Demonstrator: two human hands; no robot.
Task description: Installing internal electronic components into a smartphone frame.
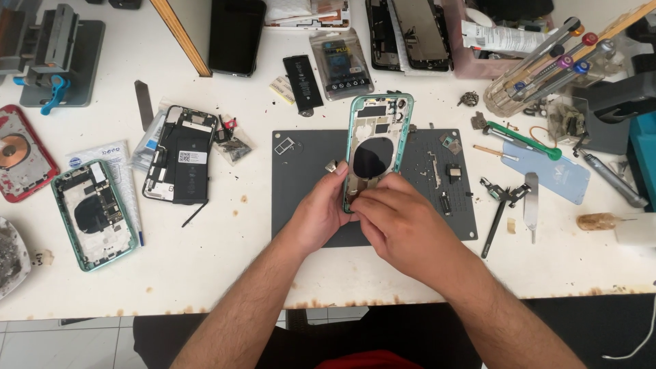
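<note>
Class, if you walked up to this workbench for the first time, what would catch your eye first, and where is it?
First, the green phone shell held upright at the centre, above the grey mat, by the left hand and right hand. Next, another opened green phone lying flat at far left, and the jar of screwdrivers at upper right.

Counts, placed against the grey work mat: two hands were over it, left hand and right hand; three green phone housings were in view, one held above the mat, one far left of it, one dark opened phone between them; one red back cover sat at the far-left edge; two loose batteries lay above the mat, one bare, one bagged; one screwdriver holder stood upper right
</note>
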